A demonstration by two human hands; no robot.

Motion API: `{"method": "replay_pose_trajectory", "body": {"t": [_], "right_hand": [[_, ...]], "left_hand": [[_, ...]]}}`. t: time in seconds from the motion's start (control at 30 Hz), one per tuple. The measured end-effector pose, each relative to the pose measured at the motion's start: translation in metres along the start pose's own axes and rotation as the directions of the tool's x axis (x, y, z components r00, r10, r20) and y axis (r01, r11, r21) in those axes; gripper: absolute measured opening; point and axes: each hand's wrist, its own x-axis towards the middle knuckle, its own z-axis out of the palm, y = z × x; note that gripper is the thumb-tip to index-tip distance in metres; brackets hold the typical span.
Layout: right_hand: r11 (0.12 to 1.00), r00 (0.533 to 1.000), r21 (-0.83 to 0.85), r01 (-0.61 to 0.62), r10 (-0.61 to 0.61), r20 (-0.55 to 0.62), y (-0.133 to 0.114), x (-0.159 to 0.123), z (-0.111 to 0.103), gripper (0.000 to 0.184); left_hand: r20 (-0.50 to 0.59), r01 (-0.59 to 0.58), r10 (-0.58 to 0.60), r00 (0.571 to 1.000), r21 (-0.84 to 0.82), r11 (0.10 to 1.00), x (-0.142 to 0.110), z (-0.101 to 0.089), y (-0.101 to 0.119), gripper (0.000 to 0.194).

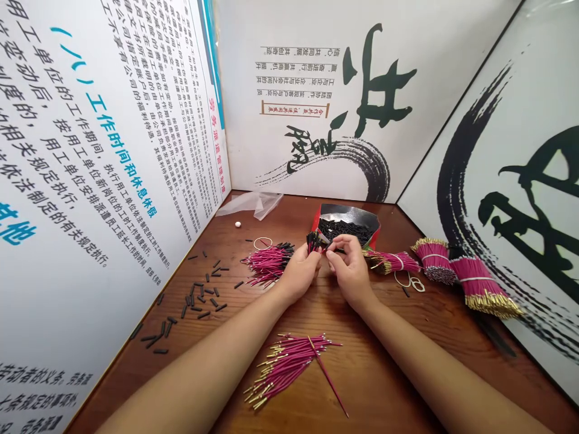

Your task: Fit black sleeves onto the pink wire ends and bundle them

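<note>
My left hand (301, 271) is closed around a small bunch of magenta wires with black sleeves (313, 241) on their upper ends. Close beside it, my right hand (350, 268) has thumb and forefinger pinched at a small black piece, probably a sleeve, partly hidden by the fingers. Behind both hands stands an open red box (371, 235) full of black sleeves. Left of my left hand lies a pile of black-ended magenta wires (266, 263). Nearer to me, between my forearms, loose magenta wires with gold tips (287, 367) lie on the table, one across the others.
Black sleeves (199, 298) are scattered on the left of the wooden table (375, 386). Tied wire bundles (482, 280) lie at the right, beside cream rubber bands (414, 283). A clear plastic bag (257, 204) lies at the back. Printed white panels (289, 144) enclose three sides.
</note>
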Motion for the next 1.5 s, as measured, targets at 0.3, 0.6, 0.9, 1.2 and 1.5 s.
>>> {"method": "replay_pose_trajectory", "body": {"t": [0.3, 0.6, 0.9, 1.2, 1.5], "right_hand": [[0.987, 0.996, -0.142, 0.082, -0.076, 0.051, -0.0042, -0.0037, -0.0013, 0.03], [1.0, 0.999, -0.009, 0.028, -0.028, -0.036, 0.0005, -0.0031, 0.0027, 0.037], [0.998, 0.997, 0.043, 0.038, -0.035, -0.071, 0.0, -0.0033, 0.0055, 0.031], [0.997, 0.996, 0.006, 0.073, -0.073, -0.044, -0.0019, -0.0044, 0.0054, 0.031], [0.996, 0.994, 0.005, 0.087, -0.087, -0.07, -0.0036, -0.0019, 0.0032, 0.016]], "left_hand": [[-0.025, -0.005, 0.004, 1.0, -0.022, 1.0, 0.001, 0.0007, 0.0017, 0.01], [-0.015, -0.018, 0.018, 1.0, -0.035, 0.999, 0.0013, 0.0008, 0.0015, 0.008], [0.03, -0.017, 0.017, 0.999, -0.01, 1.0, -0.0021, 0.0006, 0.0016, 0.007], [-0.007, 0.007, -0.007, 1.0, -0.02, 1.0, -0.0019, 0.0022, 0.0031, 0.006], [0.06, 0.023, -0.023, 0.998, -0.006, 1.0, -0.0025, -0.0024, 0.0024, 0.009]]}}
